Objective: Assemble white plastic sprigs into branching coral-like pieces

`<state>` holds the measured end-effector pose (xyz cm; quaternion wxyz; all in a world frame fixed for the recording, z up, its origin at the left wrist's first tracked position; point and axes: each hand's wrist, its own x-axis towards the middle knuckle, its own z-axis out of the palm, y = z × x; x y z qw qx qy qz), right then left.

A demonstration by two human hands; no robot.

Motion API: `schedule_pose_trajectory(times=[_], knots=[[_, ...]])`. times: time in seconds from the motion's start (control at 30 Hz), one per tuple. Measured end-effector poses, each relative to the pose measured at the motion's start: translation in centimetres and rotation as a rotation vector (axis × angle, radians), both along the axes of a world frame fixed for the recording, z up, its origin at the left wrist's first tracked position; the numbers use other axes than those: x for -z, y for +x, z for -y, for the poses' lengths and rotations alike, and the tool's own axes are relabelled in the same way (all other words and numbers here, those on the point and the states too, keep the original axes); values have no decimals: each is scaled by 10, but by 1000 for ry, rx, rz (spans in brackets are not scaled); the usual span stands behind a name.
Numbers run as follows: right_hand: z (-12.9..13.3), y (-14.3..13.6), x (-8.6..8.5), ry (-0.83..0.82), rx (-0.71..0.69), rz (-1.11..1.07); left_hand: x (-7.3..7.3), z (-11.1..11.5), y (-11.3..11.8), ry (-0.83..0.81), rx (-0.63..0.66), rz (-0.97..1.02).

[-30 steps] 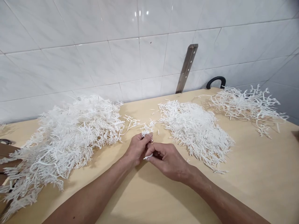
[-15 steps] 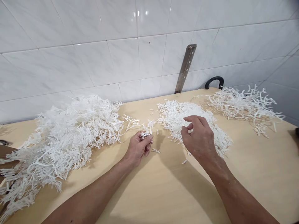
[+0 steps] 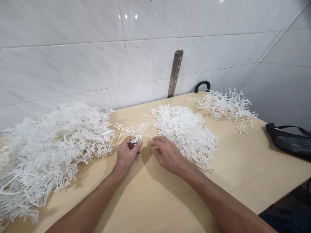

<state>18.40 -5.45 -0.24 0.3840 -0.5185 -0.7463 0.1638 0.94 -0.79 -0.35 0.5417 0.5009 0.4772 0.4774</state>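
Observation:
My left hand (image 3: 128, 153) is closed, pinching a white branching plastic sprue (image 3: 137, 138) between thumb and fingers. Thin arms of that piece stick up beyond the fingertips, close to a longer branched strand on the table. My right hand (image 3: 167, 153) hovers just right of it, fingers bent and smeared by motion; whether they grip anything is unclear. A tiny white bit (image 3: 151, 138) shows at its fingertips. Behind and right of this hand lies a flat pile of short white plastic pieces (image 3: 186, 129). On the left spreads a big heap of white branched sprues (image 3: 58, 142).
A smaller tangle of bare white branches (image 3: 225, 105) lies at the back right of the wooden table (image 3: 136, 200). Behind it are a black curved handle (image 3: 202, 84) and a metal bracket (image 3: 175, 74) against the tiled wall. A black bag (image 3: 289, 139) rests at the right edge.
My right hand has moved left, from over the flat pile to beside my left hand. The left hand still pinches its sprue. The view has turned right, bringing in the black bag.

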Motion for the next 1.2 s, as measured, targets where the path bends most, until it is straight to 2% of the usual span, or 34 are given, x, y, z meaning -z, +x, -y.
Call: schedule_pose_trajectory(times=[0.07, 0.13, 0.27, 0.37, 0.5, 0.6, 0.67, 0.8, 0.87, 0.97, 1.03, 1.2], knots=[[-4, 5, 2, 52, 154, -18, 2, 1, 1, 14, -11, -20], [-5, 7, 1, -33, 199, -116, 4, 3, 1, 42, -18, -47], [0, -1, -3, -291, 123, -347, 8, 7, 2, 89, 29, -80], [0, -6, -2, -386, 48, -421, 9, 12, 4, 80, 105, -89], [-4, -7, 0, -388, 12, -484, 7, 20, 8, 79, 207, -23], [-6, -5, 1, -388, 78, -505, 4, 24, 8, 69, 266, -29], [-7, -3, 1, -392, 122, -510, 4, 26, 8, 99, 255, -102], [-7, -2, 1, -410, 122, -559, 10, 24, 4, 399, 56, -364], [-7, -2, 2, -428, 105, -594, 14, 22, 1, 582, 13, -460], [-8, -3, 2, -440, 96, -615, 15, 20, -2, 812, 35, -581], [-9, -4, 2, -449, 94, -610, 13, 20, -3, 906, 74, -649], [-8, -5, 2, -481, 76, -581, 8, 21, -2, 956, 103, -706]])
